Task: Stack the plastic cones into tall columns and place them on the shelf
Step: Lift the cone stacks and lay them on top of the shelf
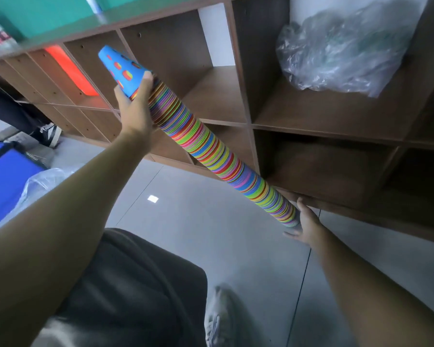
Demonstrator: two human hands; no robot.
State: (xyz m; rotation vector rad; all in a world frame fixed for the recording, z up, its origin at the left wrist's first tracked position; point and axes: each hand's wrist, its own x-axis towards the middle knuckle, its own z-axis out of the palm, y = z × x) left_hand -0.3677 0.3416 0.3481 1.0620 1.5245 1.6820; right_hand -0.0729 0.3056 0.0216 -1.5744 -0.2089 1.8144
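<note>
A long column of stacked plastic cones (211, 146) in many colours runs diagonally across the view, tilted, with a blue perforated cone (120, 67) at its upper left end. My left hand (135, 106) grips the column just below the blue cone. My right hand (306, 224) supports the bottom end of the column with spread fingers, close to the lower edge of the brown wooden shelf (248, 123). The column hangs in the air in front of the shelf's open compartments.
A crumpled clear plastic bag (341, 53) lies in an upper right compartment. An orange object (70, 71) sits in a compartment at the left. A blue box (5, 181) and another plastic bag (43, 181) lie on the grey floor at left. Someone's shoe (49, 134) is nearby.
</note>
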